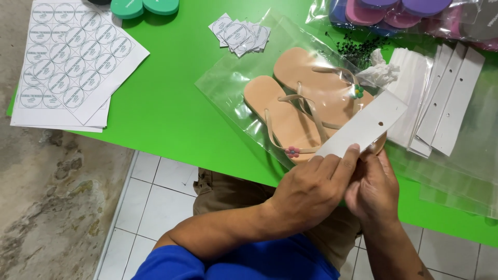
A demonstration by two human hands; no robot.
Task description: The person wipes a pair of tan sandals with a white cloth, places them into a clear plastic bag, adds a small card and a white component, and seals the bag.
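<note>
Pinching a white card (363, 127) with both hands, left hand (311, 189) and right hand (373, 189) clamped on its near end, right over the bagged tan sandals (295, 103) on my green table (166, 103).

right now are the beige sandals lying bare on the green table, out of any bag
No, the beige sandals lie inside a clear plastic bag on the green table, while both hands hold a white card strip at its opening.
</note>
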